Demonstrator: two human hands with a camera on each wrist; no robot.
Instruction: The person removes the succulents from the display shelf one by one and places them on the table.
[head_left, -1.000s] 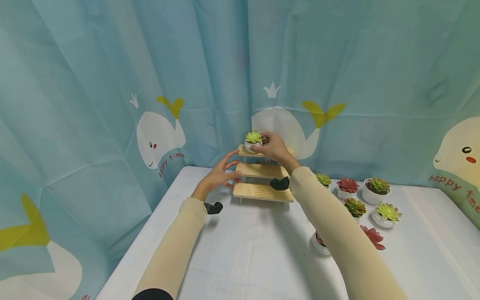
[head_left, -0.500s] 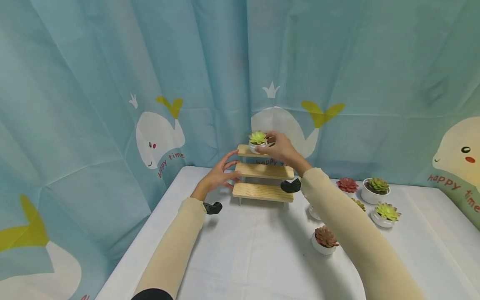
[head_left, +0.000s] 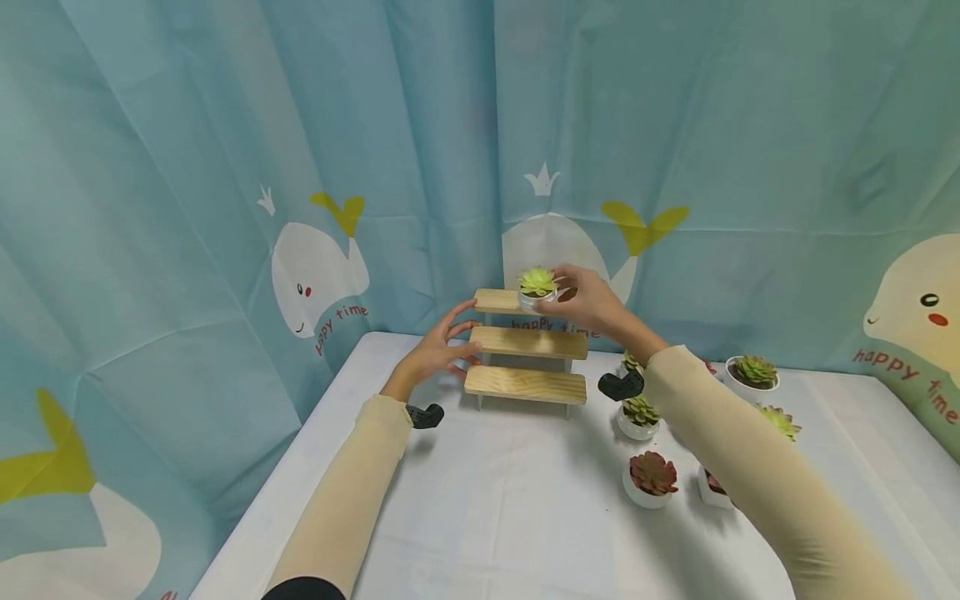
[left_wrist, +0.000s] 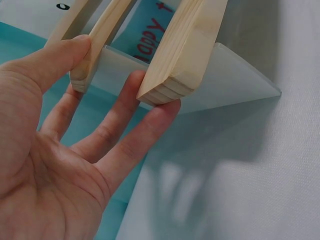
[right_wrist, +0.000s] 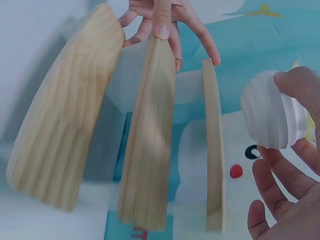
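My right hand [head_left: 596, 302] pinches a small white pot [right_wrist: 265, 112] between thumb and fingers. A bright green succulent [head_left: 537, 281] grows out of it. It is at the right half of the top step of a three-tier wooden stand [head_left: 525, 383]; in the right wrist view it appears apart from the plank. My left hand [head_left: 431, 354] is at the stand's left end, fingers spread. In the left wrist view its thumb rests on the middle plank [left_wrist: 102, 40], and fingertips touch the end of the lowest plank [left_wrist: 177, 65].
Several potted succulents stand right of the stand, among them a reddish one [head_left: 652, 475] and a green one [head_left: 637, 414]. A larger white bowl [head_left: 750, 387] sits behind them. My right sleeve [head_left: 720, 433] covers part of the group. A blue curtain [head_left: 420, 125] hangs behind the white table [head_left: 487, 517].
My right hand has carried the potted succulent rightward along the top step, from its left end to its right half. My left hand has stayed at the stand's left end.
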